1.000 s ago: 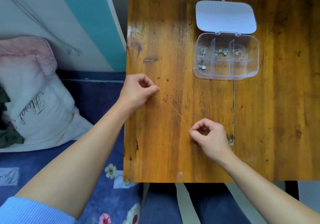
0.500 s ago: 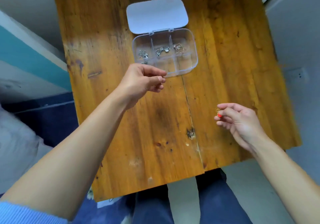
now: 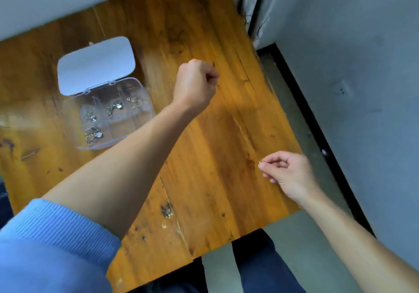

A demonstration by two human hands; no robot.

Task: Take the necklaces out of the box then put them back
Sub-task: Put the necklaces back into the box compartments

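Note:
A clear plastic box (image 3: 145, 102) with several compartments stands open on the wooden table (image 3: 204, 156), its white lid (image 3: 96, 65) folded back. Silver necklaces (image 3: 94, 132) lie bunched in several compartments. My left hand (image 3: 196, 82) hovers right of the box with fingers curled, pinching one end of a thin chain that barely shows. My right hand (image 3: 285, 170) is near the table's right edge and pinches the small clasp end of the necklace (image 3: 260, 161) between thumb and forefinger. The chain between my hands is too fine and blurred to trace.
The table's right edge drops to a grey floor (image 3: 362, 88) with a black strip (image 3: 317, 129). A grey curtain (image 3: 256, 2) hangs at the far right corner. My blue-trousered legs (image 3: 260, 265) are under the near edge.
The camera has swung right, so the box now sits at left. Both hands moved right across the table, still pinching the chain's ends and held apart.

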